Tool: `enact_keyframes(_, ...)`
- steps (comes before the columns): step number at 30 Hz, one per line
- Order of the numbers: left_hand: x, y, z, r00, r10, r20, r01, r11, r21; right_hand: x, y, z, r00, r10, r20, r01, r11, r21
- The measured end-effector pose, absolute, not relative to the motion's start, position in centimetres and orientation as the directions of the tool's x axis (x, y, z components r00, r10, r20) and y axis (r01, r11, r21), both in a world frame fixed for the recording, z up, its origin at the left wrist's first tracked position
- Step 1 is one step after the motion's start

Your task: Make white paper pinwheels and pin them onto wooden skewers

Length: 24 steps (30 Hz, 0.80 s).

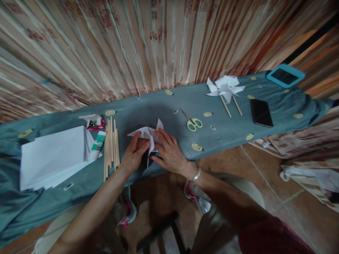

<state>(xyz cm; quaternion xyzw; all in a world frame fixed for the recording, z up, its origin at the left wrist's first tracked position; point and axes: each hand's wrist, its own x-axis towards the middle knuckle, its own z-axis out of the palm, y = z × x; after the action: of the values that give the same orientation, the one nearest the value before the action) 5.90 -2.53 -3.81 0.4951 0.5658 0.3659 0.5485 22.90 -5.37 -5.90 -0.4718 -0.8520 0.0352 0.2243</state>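
Observation:
A white paper pinwheel (145,132) with pointed, folded blades lies near the table's front edge, between my two hands. My left hand (134,155) pinches its left side, thumb and forefinger closed on the paper. From the right, my right hand (171,151) grips the other side, fingers bent over a blade and the thumb below. The pinwheel's centre is partly hidden by my fingers. To the left lie several wooden sticks (111,144) and a glue stick (97,145). Scissors (192,121) with green handles rest to the right.
Stacked white paper sheets (54,151) lie at the left, beside a small open red box (95,121) of metal pieces. Finished pinwheels on sticks (225,88), a black phone (261,112) and a blue-framed device (286,75) are on the right. A curtain (159,46) hangs behind the table.

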Motion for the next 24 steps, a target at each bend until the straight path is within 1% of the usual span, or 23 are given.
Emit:
enact_keyframes(3,6.2,-2.8,-3.5,0.077,0.959,-0.273,0.126,0.263,0.957,22.9,-5.4,-6.0,-0.452,0.823,0.346,0.788,0.549,-0.277)
enact_keyframes(7,6.3,-3.1,-2.9,0.044,0.958,-0.284,0.142,0.275,0.951,22.8,-5.4,-6.0,-0.442,0.832,0.336,0.776,0.542,-0.322)
enact_keyframes(10,6.4,-3.2,-2.7,0.042,0.957,-0.288,0.139,0.280,0.950,22.8,-5.5,-5.8,-0.437,0.835,0.336,0.775,0.539,-0.330)
enact_keyframes(15,6.3,-3.2,-2.4,0.016,0.951,-0.307,0.104,0.304,0.947,22.8,-5.6,-5.6,-0.447,0.823,0.350,0.787,0.548,-0.282)
enact_keyframes(21,5.8,-2.9,-2.9,-0.004,0.945,-0.327,-0.055,0.327,0.944,22.6,-5.5,-5.2,-0.454,0.810,0.372,0.788,0.560,-0.256)
enact_keyframes(24,5.4,-2.7,-3.0,-0.013,0.949,-0.314,-0.088,0.312,0.946,22.4,-5.5,-4.7,-0.462,0.798,0.386,0.792,0.568,-0.226)
